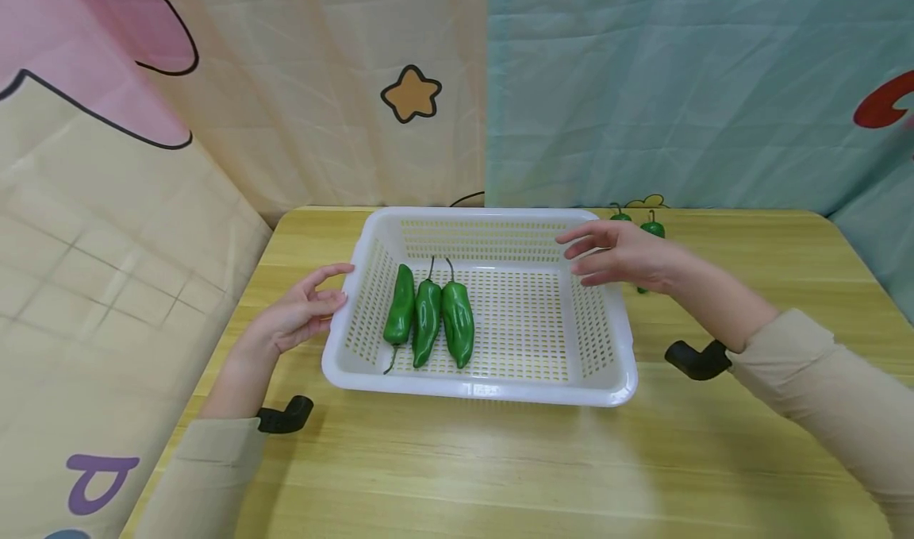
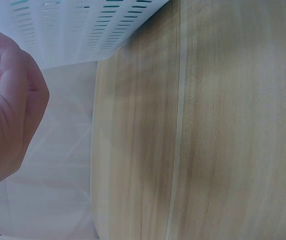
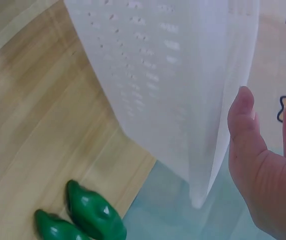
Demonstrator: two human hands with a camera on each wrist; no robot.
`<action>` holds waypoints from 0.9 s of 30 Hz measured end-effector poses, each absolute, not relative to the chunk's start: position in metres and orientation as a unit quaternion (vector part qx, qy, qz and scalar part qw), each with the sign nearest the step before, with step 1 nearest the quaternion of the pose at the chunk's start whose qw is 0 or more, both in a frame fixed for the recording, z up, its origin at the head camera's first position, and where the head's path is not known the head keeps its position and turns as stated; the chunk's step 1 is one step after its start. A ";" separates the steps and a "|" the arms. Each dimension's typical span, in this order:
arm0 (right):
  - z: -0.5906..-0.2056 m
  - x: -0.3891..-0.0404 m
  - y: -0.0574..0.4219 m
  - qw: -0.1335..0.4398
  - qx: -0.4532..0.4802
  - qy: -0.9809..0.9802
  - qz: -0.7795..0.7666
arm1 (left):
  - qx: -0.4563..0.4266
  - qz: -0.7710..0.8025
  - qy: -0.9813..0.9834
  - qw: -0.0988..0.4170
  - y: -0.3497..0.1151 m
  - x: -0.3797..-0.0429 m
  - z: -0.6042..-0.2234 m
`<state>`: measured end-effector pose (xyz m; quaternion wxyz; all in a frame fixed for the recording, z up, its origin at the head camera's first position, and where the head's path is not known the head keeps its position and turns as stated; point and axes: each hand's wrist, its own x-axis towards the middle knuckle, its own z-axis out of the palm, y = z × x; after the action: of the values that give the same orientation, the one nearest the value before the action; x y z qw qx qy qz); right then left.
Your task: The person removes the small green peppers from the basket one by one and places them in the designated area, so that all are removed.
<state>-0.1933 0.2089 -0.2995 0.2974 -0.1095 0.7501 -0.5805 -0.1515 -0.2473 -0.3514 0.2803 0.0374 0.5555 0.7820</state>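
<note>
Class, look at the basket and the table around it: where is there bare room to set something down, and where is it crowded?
Free: the basket floor between the three green peppers and its right wall, and the table in front of the basket. Crowded: the basket's left third, where the peppers lie side by side, and the far right corner, where the right hand hovers over more peppers.

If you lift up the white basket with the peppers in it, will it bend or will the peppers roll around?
The white basket looks like thin plastic full of holes, so it is probably light and may flex a little. The three green peppers lie loose along its left side, so they would likely slide or roll if it tilts. Their shiny skin suggests they are slippery.
</note>
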 end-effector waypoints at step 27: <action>-0.300 -0.206 0.155 0.337 -0.140 0.760 -0.538 | 0.041 0.783 0.552 0.285 -0.247 -0.152 -0.351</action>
<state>-0.2061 0.1548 -0.3003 0.3368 -0.1401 0.7601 -0.5378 -0.1518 -0.2475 -0.3512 0.2849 0.0414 0.5519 0.7827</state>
